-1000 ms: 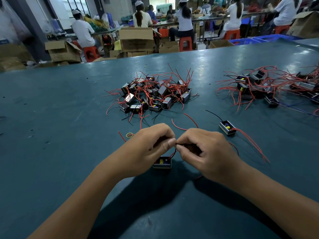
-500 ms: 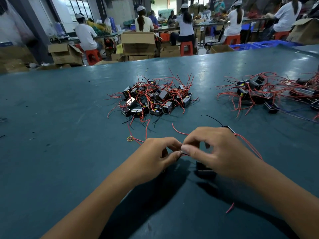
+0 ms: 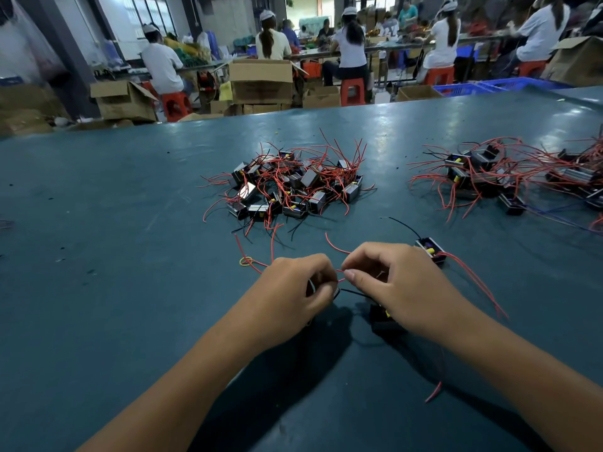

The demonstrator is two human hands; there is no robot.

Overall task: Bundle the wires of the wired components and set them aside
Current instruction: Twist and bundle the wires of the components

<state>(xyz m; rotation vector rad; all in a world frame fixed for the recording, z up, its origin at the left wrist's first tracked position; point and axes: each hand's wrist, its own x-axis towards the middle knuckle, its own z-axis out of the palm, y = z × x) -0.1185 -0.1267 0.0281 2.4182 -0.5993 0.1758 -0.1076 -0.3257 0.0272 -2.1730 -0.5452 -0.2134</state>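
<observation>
The dark teal tabletop (image 3: 98, 223) fills most of your view and carries everything you are working with. Past its far edge, people in white shirts sit on red stools at other benches, with open cardboard boxes (image 3: 261, 80) between them and you.

At the middle of the tabletop lies a heap of components (image 3: 293, 187), small black boxes tangled with loose red and black wires. A second pile (image 3: 499, 177) spreads along the right side, well apart from the first.

Your left hand (image 3: 293, 291) and your right hand (image 3: 401, 285) sit close together near you, fingertips almost meeting. Your left hand is curled, pinching thin wires (image 3: 350, 291), one red and one black, between thumb and finger. Your right hand is curled too, its thumb and forefinger pinching the same wires from the other side. The component (image 3: 383, 321) these wires belong to, a black box with a yellow spot, sits under your right hand, mostly hidden.

Just beyond your right hand another single component (image 3: 430, 251) rests on the tabletop, its red wires trailing to the right. A small yellow rubber band (image 3: 245, 261) lies left of your left hand, among stray red wire ends.
</observation>
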